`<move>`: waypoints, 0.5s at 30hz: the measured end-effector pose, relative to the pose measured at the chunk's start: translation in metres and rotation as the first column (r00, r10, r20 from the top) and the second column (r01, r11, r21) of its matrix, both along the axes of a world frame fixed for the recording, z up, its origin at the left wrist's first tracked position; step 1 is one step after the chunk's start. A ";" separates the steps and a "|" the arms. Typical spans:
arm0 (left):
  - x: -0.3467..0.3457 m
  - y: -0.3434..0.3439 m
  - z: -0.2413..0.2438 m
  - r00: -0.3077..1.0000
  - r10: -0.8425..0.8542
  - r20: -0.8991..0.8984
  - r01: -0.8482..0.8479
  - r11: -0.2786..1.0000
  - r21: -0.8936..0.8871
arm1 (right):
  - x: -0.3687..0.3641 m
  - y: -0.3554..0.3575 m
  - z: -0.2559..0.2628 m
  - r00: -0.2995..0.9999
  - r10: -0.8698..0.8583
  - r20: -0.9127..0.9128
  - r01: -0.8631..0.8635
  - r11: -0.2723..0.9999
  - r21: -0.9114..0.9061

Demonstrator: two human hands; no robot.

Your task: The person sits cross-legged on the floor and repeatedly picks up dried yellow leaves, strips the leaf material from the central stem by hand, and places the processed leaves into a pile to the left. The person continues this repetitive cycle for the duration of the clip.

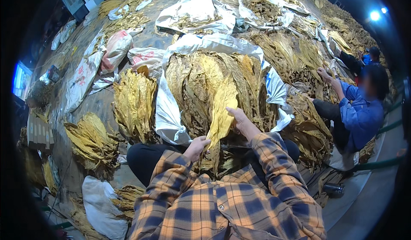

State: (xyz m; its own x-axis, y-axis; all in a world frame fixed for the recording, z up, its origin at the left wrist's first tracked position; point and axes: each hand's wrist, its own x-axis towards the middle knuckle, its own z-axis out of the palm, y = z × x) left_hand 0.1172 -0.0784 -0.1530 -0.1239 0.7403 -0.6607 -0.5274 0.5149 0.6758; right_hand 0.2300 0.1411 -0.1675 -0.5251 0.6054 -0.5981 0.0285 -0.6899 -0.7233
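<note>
A yellow dried tobacco leaf (221,111) stretches between my two hands, above a heap of browner dried leaves (192,92). My left hand (196,147) pinches its lower end, near my lap. My right hand (239,119) grips the leaf's right edge, higher up. The heap lies on an opened white woven sack (168,111), whose rolled edges surround it at the left, back and right. Just left of the sack stands a bundle of yellow leaves (135,103). Farther left and nearer lies another yellow bundle (93,140).
A co-worker in blue (359,105) sits at the right beside a brown leaf pile (308,130). White sacks with red print (112,52) lie at the back left. A dark metal flask (334,188) lies at the lower right, and a white sack (102,204) at the lower left.
</note>
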 end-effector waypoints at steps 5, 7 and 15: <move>0.005 -0.024 0.021 0.996 0.074 0.059 -0.076 0.996 0.040 | 0.018 0.045 -0.052 0.994 0.077 -0.080 -0.070 0.994 0.086; 0.006 -0.034 0.041 0.992 0.097 0.074 -0.099 0.995 0.015 | 0.010 0.044 -0.060 0.995 0.089 0.042 -0.097 0.962 0.257; -0.046 -0.075 0.148 0.957 0.242 0.157 -0.260 0.960 0.104 | 0.003 0.055 -0.019 0.979 0.141 -0.146 -0.133 0.989 0.064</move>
State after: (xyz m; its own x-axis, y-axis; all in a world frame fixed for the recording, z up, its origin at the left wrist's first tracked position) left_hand 0.0714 -0.1536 -0.0049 -0.2284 0.7734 -0.5914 -0.7235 0.2716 0.6346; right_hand 0.2325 0.1963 -0.1863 -0.6864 0.5505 -0.4753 0.0088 -0.6472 -0.7623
